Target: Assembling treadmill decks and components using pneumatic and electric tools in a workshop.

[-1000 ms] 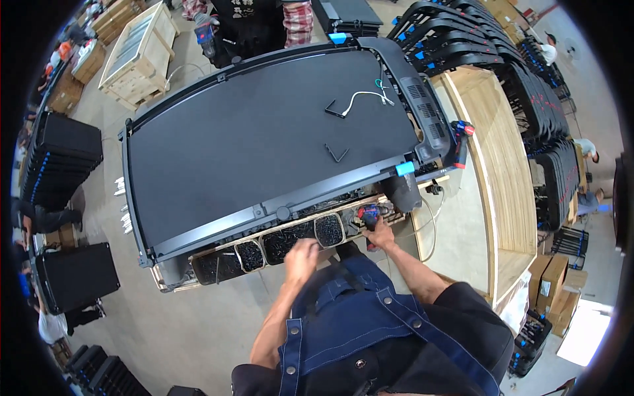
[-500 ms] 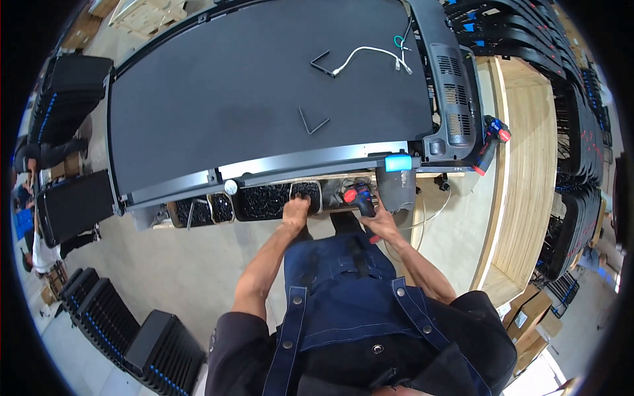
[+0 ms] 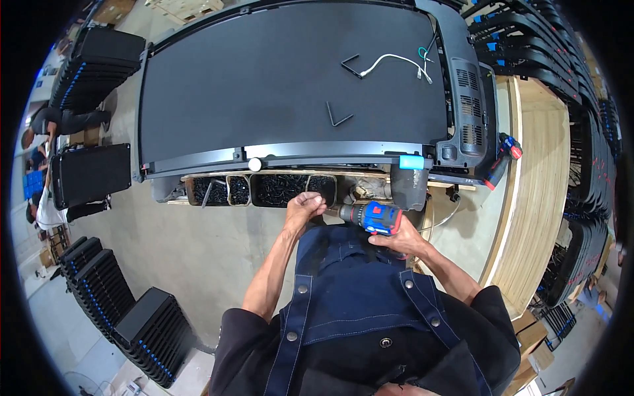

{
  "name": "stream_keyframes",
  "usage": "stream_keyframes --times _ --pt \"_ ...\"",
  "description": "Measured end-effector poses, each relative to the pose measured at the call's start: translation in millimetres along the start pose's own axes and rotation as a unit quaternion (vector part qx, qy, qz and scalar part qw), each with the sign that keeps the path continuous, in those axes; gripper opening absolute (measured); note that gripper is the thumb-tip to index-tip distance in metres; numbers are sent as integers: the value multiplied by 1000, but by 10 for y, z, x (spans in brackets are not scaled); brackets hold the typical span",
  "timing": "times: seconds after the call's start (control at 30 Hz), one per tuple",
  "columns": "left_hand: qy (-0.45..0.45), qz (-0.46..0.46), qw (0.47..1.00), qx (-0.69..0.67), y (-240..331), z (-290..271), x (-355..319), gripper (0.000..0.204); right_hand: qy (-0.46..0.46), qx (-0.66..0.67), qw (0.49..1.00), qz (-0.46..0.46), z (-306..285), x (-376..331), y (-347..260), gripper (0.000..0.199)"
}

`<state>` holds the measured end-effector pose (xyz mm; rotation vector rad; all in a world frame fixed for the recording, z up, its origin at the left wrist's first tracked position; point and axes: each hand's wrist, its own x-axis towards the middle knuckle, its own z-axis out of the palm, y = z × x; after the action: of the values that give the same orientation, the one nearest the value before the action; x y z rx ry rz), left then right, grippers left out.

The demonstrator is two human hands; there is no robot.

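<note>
My right hand [image 3: 401, 241] is wrapped round the handle of a blue and red cordless drill [image 3: 375, 218]. The drill lies level in front of my waist, its nose pointing left. Just off that nose, my left hand [image 3: 305, 210] is closed with thumb and fingertips together; whatever sits in the pinch is too small to make out. Behind the left hand are bins of small black fasteners [image 3: 281, 188], under the near edge of a treadmill [image 3: 284, 86]. Two black hex keys lie on its belt, the nearer hex key [image 3: 337, 117] apart from a white cable [image 3: 393, 58].
A second power tool [image 3: 503, 162] leans by the treadmill's right end, beside a long wooden crate [image 3: 535, 178]. A dark grey container [image 3: 409, 188] hangs at the near rail. Stacked black parts [image 3: 148, 336] stand lower left; a person [image 3: 63, 122] is at the far left.
My left hand has come out of a fastener bin toward me, up to the drill's nose. My right hand has raised the drill and turned it to point left. The view has shifted slightly.
</note>
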<state>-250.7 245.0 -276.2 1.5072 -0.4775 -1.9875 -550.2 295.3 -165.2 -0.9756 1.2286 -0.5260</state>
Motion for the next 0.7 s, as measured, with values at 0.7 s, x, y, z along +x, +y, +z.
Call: stream_keyframes --times 0.7 --pt "-144 44 952 -265 798 530 -638 22 25 -34 995 -94 -38 -94 -909 50"
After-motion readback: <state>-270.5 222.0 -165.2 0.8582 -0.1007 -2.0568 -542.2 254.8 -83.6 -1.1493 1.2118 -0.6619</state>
